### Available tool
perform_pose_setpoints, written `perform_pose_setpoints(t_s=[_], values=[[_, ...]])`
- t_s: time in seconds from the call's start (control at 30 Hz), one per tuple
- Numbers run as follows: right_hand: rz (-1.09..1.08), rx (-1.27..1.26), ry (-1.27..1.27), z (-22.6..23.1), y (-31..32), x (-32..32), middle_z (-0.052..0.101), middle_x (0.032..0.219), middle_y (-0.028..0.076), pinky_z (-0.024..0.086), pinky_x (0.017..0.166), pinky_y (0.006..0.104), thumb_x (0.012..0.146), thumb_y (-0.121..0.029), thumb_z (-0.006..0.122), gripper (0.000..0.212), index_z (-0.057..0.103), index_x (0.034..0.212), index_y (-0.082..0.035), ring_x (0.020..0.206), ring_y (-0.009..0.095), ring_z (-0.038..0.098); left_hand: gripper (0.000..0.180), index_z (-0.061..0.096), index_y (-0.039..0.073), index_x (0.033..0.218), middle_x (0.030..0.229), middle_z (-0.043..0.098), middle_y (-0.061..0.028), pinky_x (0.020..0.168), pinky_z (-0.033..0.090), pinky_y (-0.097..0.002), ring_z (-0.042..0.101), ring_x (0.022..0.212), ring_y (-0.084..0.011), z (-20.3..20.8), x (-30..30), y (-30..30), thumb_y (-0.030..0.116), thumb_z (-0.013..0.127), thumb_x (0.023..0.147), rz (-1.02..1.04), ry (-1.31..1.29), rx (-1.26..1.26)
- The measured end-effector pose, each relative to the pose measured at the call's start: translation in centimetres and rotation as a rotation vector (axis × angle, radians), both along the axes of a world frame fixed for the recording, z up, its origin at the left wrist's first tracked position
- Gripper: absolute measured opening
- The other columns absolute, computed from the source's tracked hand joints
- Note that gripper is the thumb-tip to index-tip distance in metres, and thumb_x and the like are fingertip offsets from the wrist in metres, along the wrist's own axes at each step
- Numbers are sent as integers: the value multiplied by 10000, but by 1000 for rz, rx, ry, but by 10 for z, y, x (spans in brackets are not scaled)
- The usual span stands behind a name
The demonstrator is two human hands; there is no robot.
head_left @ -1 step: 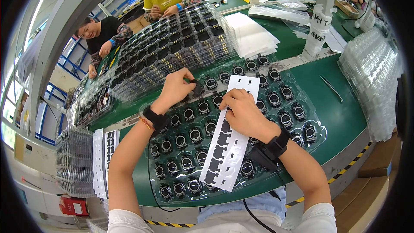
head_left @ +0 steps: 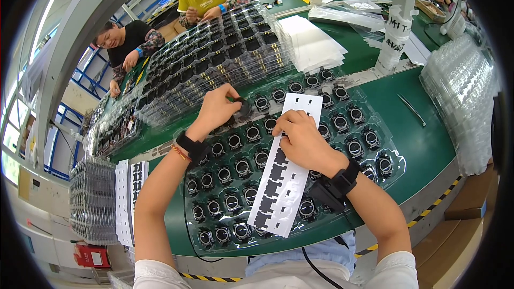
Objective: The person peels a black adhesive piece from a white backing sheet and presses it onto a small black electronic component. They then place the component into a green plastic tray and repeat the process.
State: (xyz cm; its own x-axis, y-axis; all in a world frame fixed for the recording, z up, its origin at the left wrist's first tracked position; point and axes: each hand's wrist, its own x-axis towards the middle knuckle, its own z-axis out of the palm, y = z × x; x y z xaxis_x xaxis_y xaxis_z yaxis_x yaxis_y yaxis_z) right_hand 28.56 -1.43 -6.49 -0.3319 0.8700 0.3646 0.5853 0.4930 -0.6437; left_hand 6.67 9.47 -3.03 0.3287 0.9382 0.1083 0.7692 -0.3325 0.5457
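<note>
My left hand [head_left: 217,110] is closed, thumb and fingertips pinching a small black round part [head_left: 244,109] at the far left of a clear plastic tray [head_left: 383,128]. Rows of black parts with round, silver-rimmed centres [head_left: 242,168] fill this tray. Across it, slanting, lies a long white sheet [head_left: 293,195] with black die-cut stickers [head_left: 270,190] along its left side. Over the sheet's upper half rests my right hand [head_left: 306,140], its fingers curled and pressed at the left edge where the black stickers end. Its fingertips are partly hidden.
Beyond the tray stands a tall stack of filled clear trays [head_left: 214,59], with white paper sheets [head_left: 313,43] beside it. Tweezers [head_left: 411,109] lie at the right, near bubble-wrapped packs [head_left: 460,101]. A post [head_left: 395,43] rises from the green table [head_left: 428,144]. Co-workers sit across.
The black part at my left fingertips has tilted slightly. Both hands and the white sheet stay in place.
</note>
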Motion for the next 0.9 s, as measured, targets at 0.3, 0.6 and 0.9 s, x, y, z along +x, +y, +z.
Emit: perform_pose_setpoints(t_s=[0.3, 0.6, 0.9], values=[[-4, 1, -16, -1, 1, 1, 525, 1005, 100, 355, 888, 394, 704, 13, 511, 193, 599, 865, -47, 999, 290, 458, 191, 508, 5, 940, 804, 602, -57, 648, 493, -258, 600, 717, -124, 8, 6, -1, 47, 625, 795, 150, -728, -490], [-2, 10, -2, 0, 1, 1, 526, 1001, 105, 360, 884, 391, 708, 9, 515, 185, 604, 861, -45, 987, 291, 466, 162, 638, 49, 898, 786, 627, -80, 690, 480, -311, 609, 761, -182, 0, 3, 6, 58, 676, 741, 23, -53, -110], [-8, 10, -11, 0, 1, 1, 527, 998, 109, 361, 881, 391, 711, 5, 522, 177, 604, 860, -43, 986, 294, 468, 241, 662, 95, 937, 835, 587, -75, 684, 462, -304, 575, 769, -183, 3, 8, 9, 75, 720, 703, -222, 178, -65]])
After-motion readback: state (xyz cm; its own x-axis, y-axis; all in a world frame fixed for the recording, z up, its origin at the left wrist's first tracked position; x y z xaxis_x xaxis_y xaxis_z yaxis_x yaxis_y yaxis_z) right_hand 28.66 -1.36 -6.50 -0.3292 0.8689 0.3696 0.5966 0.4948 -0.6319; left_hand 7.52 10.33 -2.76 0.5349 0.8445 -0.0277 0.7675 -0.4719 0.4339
